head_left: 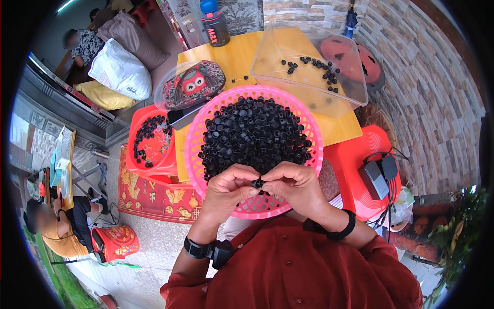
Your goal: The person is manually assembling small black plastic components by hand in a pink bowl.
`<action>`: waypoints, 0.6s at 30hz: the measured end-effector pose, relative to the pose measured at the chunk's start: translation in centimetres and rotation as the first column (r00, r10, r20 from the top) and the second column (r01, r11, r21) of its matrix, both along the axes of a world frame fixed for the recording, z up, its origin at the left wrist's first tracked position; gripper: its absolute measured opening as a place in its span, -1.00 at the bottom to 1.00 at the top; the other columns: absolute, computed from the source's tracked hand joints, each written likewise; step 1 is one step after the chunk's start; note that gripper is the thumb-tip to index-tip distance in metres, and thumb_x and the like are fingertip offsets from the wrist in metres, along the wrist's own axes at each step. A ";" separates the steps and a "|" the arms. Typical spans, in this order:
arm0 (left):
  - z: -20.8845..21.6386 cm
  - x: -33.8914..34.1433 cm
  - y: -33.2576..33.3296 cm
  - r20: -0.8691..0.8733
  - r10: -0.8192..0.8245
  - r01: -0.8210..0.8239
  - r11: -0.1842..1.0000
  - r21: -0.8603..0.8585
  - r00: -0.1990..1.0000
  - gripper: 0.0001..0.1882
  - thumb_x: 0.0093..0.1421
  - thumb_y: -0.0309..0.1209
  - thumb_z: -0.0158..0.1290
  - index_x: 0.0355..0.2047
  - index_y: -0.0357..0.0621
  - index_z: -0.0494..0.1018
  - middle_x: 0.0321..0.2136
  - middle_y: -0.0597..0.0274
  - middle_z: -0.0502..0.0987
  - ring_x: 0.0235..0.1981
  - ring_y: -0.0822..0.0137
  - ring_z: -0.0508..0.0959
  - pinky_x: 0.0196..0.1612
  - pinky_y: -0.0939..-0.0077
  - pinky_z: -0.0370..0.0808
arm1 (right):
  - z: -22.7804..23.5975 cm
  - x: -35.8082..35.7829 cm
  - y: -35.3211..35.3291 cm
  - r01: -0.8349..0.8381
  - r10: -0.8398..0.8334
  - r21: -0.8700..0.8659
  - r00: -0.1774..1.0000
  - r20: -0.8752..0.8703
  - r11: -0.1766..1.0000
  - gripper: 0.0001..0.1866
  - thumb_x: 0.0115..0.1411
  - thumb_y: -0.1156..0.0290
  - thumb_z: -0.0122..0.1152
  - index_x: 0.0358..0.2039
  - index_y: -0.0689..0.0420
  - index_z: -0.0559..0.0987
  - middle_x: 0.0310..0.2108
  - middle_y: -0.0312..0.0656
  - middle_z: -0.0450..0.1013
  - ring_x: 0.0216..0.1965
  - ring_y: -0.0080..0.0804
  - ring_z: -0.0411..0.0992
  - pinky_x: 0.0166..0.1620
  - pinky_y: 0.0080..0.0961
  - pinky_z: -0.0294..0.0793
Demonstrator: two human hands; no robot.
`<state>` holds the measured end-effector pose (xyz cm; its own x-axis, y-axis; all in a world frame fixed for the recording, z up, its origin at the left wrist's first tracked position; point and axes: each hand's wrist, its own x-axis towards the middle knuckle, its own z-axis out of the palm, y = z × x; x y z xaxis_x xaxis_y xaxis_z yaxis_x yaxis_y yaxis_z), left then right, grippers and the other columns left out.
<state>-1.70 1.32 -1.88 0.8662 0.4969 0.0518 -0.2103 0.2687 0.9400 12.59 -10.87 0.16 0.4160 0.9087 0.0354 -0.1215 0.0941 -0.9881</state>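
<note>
Over the near side of a pink plastic basket (pixel 194 139), my left hand (pixel 231 188) and my right hand (pixel 293 186) meet. Between their fingertips they pinch one small black plastic cap (pixel 257 183); thumbs and index fingers press on it from both sides. A heap of similar black caps (pixel 252 129) fills the basket. Its holes show through at the near rim, below my hands. The fingers partly hide the held cap, so its details are hard to make out.
Beyond the basket, a clear plastic tray (pixel 309 95) with scattered black caps lies on the yellow table (pixel 242 49). A red stool (pixel 131 159) at left bears more caps. An owl-patterned pouch (pixel 195 82), a bottle (pixel 215 26) and a right-hand red stool with cabled black devices (pixel 375 177) stand around.
</note>
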 end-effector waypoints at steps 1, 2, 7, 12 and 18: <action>-0.1 0.0 -0.2 -0.018 0.019 -0.019 1.000 0.000 1.000 -0.74 0.05 -0.72 0.10 -0.22 -0.27 0.45 -0.24 0.24 0.50 -0.26 0.51 0.51 -0.21 0.62 0.50 | 0.0 0.0 0.0 -0.003 0.003 0.000 1.000 0.002 1.000 -0.92 0.09 0.62 0.22 -0.36 0.23 0.60 -0.47 -0.28 0.48 -0.41 -0.61 0.47 -0.38 -0.69 0.44; -0.2 0.0 -0.3 -0.036 0.038 -0.038 0.999 0.000 0.999 -0.74 0.04 -0.73 0.10 -0.23 -0.27 0.45 -0.24 0.24 0.50 -0.25 0.49 0.51 -0.18 0.60 0.51 | 0.0 0.1 0.1 -0.020 0.017 -0.031 0.996 -0.088 0.999 -0.92 0.10 0.61 0.22 -0.36 0.22 0.61 -0.47 -0.30 0.48 -0.41 -0.63 0.46 -0.38 -0.70 0.43; -0.3 -0.1 -0.5 -0.024 0.040 -0.040 0.999 0.028 0.999 -0.72 0.04 -0.75 0.08 -0.21 -0.27 0.45 -0.23 0.20 0.50 -0.22 0.47 0.52 -0.14 0.60 0.52 | -0.1 0.4 0.1 -0.065 0.051 -0.099 0.989 -0.140 0.993 -0.88 0.08 0.61 0.24 -0.32 0.23 0.60 -0.45 -0.31 0.49 -0.41 -0.65 0.45 -0.37 -0.72 0.43; -0.3 -0.1 -0.9 -0.017 0.093 -0.090 0.989 0.114 0.996 -0.73 0.03 -0.74 0.10 -0.24 -0.26 0.47 -0.22 0.19 0.52 -0.24 0.46 0.54 -0.17 0.62 0.53 | -0.6 1.1 0.2 -0.116 0.081 -0.091 0.943 -0.323 0.989 -0.81 0.03 0.64 0.27 -0.30 0.23 0.53 -0.40 -0.24 0.49 -0.39 -0.58 0.47 -0.30 -0.65 0.50; -0.1 0.1 -1.2 -0.073 0.155 -0.135 0.964 0.228 0.985 -0.76 0.03 -0.72 0.12 -0.26 -0.27 0.47 -0.28 0.19 0.55 -0.31 0.47 0.56 -0.23 0.62 0.54 | -0.6 2.2 0.6 -0.204 0.148 -0.138 0.930 -0.336 0.969 -0.79 0.01 0.63 0.30 -0.31 0.22 0.51 -0.36 -0.20 0.50 -0.39 -0.56 0.47 -0.30 -0.64 0.51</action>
